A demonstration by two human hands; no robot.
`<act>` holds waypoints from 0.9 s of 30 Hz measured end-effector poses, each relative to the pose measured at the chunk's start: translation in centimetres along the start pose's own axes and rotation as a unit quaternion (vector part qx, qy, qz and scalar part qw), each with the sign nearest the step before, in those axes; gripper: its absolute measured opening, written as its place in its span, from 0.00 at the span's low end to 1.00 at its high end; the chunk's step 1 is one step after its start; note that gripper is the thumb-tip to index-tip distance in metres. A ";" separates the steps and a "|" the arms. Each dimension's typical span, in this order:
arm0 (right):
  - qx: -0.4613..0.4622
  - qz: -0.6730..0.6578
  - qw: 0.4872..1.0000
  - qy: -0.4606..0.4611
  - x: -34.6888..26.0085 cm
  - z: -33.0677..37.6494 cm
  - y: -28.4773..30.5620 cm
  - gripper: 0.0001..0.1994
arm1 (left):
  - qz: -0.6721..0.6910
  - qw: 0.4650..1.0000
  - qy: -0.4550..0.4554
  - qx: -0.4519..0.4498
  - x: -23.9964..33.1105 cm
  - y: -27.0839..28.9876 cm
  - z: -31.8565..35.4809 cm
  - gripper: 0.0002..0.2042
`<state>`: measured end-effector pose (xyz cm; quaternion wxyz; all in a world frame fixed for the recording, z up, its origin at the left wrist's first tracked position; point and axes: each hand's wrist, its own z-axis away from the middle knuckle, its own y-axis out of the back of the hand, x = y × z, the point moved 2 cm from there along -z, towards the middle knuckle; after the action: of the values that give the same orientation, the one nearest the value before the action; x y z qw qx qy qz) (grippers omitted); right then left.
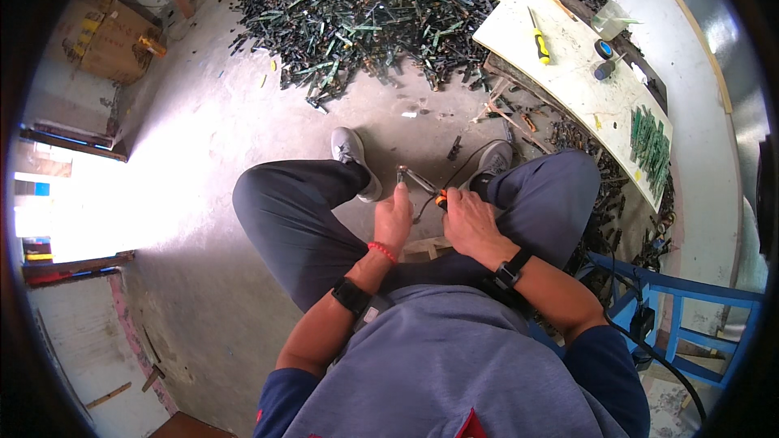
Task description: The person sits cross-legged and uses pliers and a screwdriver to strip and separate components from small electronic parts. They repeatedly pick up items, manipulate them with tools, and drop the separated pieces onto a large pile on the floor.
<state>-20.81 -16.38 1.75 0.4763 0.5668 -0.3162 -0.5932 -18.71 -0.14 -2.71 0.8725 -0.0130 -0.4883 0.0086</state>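
Between my knees, my left hand (394,215) is closed, its thumb and fingers pinching a small greenish strip-like piece (401,179) upright. My right hand (472,221) wraps round a hand tool (441,198) with an orange and black handle. Its metal front end (420,182) slants up and left to the piece's top; whether it touches cannot be made out. The tool's exact kind is too small to tell. A thin dark cord (417,217) curves near both hands. On the floor beyond my right hand lies a small dark part (454,148).
A large heap of dark and green strips (365,16) covers the floor ahead. At right, a pale board table (560,65) carries a yellow-handled screwdriver (540,42), a tape roll (603,49), a clear container (610,20) and green strips (649,146). Also around: a blue frame (682,316) and a cardboard box (114,40).
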 end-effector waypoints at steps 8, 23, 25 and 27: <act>-0.008 -0.011 1.000 -0.007 -0.3 0.2 0.1 0.09 | 0.005 1.000 0.014 -0.008 0.5 -0.1 0.4 0.28; -0.033 -0.038 0.998 -0.040 -1.1 0.0 -0.1 0.09 | -0.187 0.977 -0.091 0.040 -0.5 -0.6 -0.4 0.26; -0.030 -0.045 0.998 -0.039 -1.3 0.0 0.0 0.09 | -0.233 0.959 -0.149 0.063 -0.9 -0.7 -0.6 0.27; -0.051 -0.037 0.997 -0.043 -1.7 -0.1 0.2 0.08 | -0.271 0.943 -0.173 0.079 -1.3 -0.7 -0.7 0.27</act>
<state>-20.82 -14.85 2.54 0.4680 0.5272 -0.2847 -0.6496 -18.79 -0.90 -4.18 0.7418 0.1905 -0.6149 -0.1877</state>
